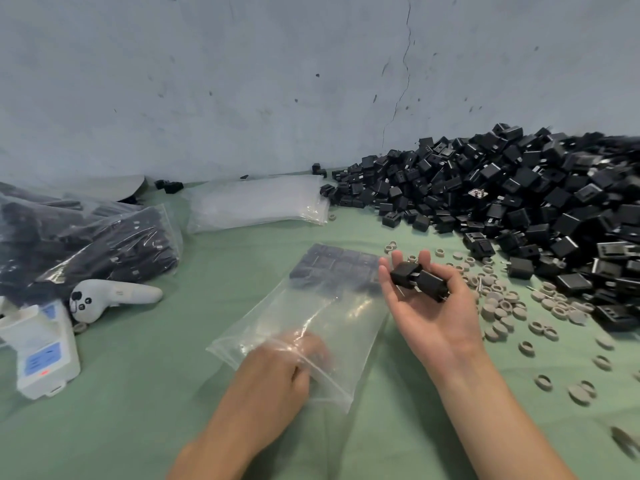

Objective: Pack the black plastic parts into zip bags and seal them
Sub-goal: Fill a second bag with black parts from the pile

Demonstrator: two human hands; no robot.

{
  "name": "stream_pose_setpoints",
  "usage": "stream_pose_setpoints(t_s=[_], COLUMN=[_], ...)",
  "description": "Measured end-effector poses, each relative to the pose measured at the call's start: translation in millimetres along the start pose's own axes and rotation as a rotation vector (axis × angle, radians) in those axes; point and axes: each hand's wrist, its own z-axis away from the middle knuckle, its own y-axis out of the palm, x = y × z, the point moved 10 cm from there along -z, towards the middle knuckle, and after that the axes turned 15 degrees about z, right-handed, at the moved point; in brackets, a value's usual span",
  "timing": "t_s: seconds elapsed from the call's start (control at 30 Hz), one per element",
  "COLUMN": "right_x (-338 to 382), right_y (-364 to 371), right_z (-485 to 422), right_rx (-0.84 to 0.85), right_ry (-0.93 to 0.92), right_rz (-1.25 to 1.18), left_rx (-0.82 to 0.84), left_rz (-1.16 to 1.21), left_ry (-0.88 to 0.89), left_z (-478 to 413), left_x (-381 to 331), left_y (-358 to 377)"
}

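Black parts in right hand

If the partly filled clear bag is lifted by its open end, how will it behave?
The bag is thin, wrinkled film, so it will probably hang limp. The parts lie at its far end, so that end likely sags and feels heavier. Its mouth by the left hand looks open; tipped, parts may slide out.

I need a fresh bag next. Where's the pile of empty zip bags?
In the head view, the empty zip bags lie at the back, left of centre, just left of the heap of black parts.
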Motion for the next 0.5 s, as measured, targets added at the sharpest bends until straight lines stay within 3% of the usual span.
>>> stream_pose_setpoints(t_s=[0.23,0.33,0.5], right_x=[-32.6,-49.2,-76.0], right_y=[27.9,46.7,67.9], right_z=[17.7,26.9,41.2], right_rx=[0.106,0.216,0.332], right_ry=[0.035,0.016,-0.137], right_rz=[-0.04,0.218,0.874], left_rx=[-0.383,-0.468,-0.41], left_rz=[0.104,0.22,0.631], left_ry=[0.206,0.202,-0.038], left_z=[33.2,37.6,23.4], left_x=[-47.7,-50.0,-27.9], left_y=[-61.6,-71.4,-57.5])
